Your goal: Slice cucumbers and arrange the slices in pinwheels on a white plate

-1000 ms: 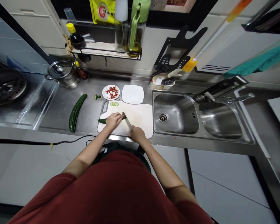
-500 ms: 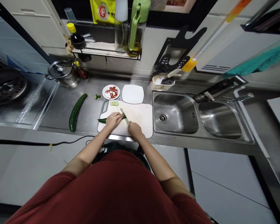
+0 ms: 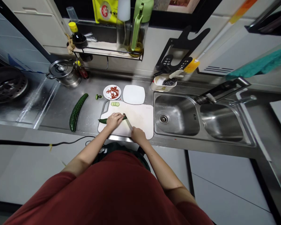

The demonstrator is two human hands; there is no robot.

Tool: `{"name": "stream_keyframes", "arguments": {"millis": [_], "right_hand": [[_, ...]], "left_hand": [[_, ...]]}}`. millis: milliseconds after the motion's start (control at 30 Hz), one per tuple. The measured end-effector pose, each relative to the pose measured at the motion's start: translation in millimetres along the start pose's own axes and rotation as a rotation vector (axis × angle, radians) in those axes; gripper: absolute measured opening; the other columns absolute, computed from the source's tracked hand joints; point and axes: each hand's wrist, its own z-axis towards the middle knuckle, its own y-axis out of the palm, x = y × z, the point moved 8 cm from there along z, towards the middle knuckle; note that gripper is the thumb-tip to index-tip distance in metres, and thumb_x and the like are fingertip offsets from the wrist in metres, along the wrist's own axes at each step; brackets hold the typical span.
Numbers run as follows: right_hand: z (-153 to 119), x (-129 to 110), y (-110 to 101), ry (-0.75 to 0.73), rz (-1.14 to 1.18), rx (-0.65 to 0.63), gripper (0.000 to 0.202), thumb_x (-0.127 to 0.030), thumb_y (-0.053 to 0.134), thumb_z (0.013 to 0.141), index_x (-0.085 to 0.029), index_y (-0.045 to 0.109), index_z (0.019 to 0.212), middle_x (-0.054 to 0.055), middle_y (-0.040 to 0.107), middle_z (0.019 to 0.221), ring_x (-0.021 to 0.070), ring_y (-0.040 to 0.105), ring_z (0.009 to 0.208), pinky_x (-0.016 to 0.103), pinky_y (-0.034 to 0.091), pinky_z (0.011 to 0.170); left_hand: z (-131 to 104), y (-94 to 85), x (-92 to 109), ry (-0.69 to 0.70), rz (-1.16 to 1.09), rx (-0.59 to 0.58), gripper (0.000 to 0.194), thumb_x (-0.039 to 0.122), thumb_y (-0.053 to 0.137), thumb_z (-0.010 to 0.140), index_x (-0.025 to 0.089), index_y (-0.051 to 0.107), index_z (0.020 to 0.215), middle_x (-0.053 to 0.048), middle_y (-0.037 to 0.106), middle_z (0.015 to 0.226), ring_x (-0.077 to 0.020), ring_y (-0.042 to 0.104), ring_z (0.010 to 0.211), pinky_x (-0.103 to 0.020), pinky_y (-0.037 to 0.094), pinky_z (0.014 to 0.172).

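Note:
My left hand (image 3: 114, 121) is closed over a dark green cucumber (image 3: 102, 121), pressing it onto the white cutting board (image 3: 141, 117). The cucumber's middle is hidden under my fingers. A knife (image 3: 128, 122) is gripped by its handle in my right hand (image 3: 138, 135), its blade slanting up and left to the cucumber's right end. Several pale cucumber slices (image 3: 115, 104) lie in a row near the board's upper left corner. Left of the board, a whole cucumber (image 3: 77, 112) rests on the steel counter. Small green cucumber ends (image 3: 98, 97) lie above the board's left corner.
Behind the board stand a plate of chopped red pieces (image 3: 112, 92) and a white square plate (image 3: 134, 94). A double sink (image 3: 176, 114) adjoins on the right. At the back left stands a lidded pot (image 3: 64, 73), and a bottle shelf (image 3: 107, 53) hangs above.
My right hand has drawn the knife a little right and toward me, so its tip now sits lower by the cucumber's end. My left hand stays on the cucumber.

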Motion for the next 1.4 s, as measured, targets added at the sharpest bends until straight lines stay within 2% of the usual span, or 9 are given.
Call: {"name": "stream_keyframes", "arguments": {"millis": [400, 800, 1400], "right_hand": [[24, -15, -11, -0.033, 0.030, 0.026, 0.029, -0.015, 0.035, 0.094, -0.012, 0.056, 0.115, 0.017, 0.066, 0.110, 0.0251, 0.063, 0.103, 0.033, 0.046, 0.083], [14, -5, -1, -0.024, 0.015, 0.032, 0.027, -0.018, 0.037, 0.093, -0.014, 0.058, 0.110, 0.016, 0.067, 0.104, 0.0263, 0.065, 0.097, 0.034, 0.048, 0.079], [34, -16, -2, -0.035, 0.026, 0.022, 0.029, -0.014, 0.035, 0.093, -0.012, 0.056, 0.113, 0.017, 0.066, 0.108, 0.0253, 0.064, 0.102, 0.032, 0.048, 0.082]], "left_hand": [[0, -0.9, 0, -0.002, -0.008, 0.009, 0.030, 0.036, 0.047, 0.094, 0.027, 0.071, 0.109, -0.004, 0.069, 0.106, -0.0185, 0.059, 0.097, -0.031, 0.047, 0.083], [0, -2.1, 1, -0.001, -0.009, 0.014, 0.029, 0.037, 0.047, 0.094, 0.028, 0.071, 0.108, -0.005, 0.068, 0.105, -0.0190, 0.059, 0.096, -0.031, 0.047, 0.081], [-1, 0.4, -2, -0.027, -0.009, 0.001, 0.029, 0.037, 0.048, 0.094, 0.029, 0.071, 0.108, -0.003, 0.069, 0.108, -0.0182, 0.058, 0.098, -0.030, 0.047, 0.085]]}}
